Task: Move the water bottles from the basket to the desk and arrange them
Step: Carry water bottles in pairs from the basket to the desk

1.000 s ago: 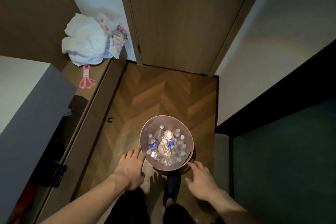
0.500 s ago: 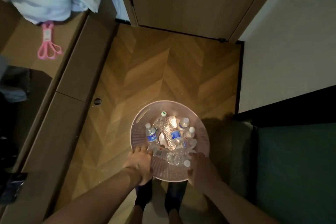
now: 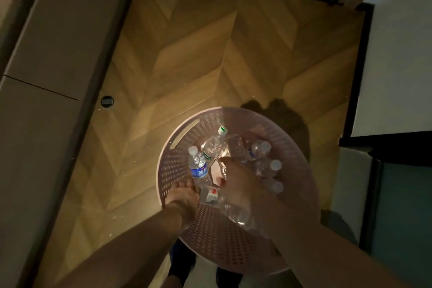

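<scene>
A round pink perforated basket (image 3: 168, 147) stands on the floor and holds several clear water bottles. A blue-labelled bottle (image 3: 198, 170) leans at its left, a green-capped one (image 3: 214, 142) beside it, white-capped ones (image 3: 259, 149) at the right. A bottle with a red and white label (image 3: 210, 195) lies between my hands. My left hand (image 3: 183, 199) reaches over the basket's left rim, fingers down by the blue-labelled bottle's base; its grip is hidden. My right hand (image 3: 238, 184) reaches into the middle with thumb and fingers spread over the bottles.
The floor is herringbone wood (image 3: 210, 54). A long low brown cabinet (image 3: 58, 42) runs along the left. A white wall (image 3: 397, 65) and dark teal furniture (image 3: 402, 206) close off the right. My feet (image 3: 182, 262) stand under the basket's near edge.
I have leaned closer over the basket. Both hands moved from its near rim into it, the right hand furthest, to the middle of the bottles.
</scene>
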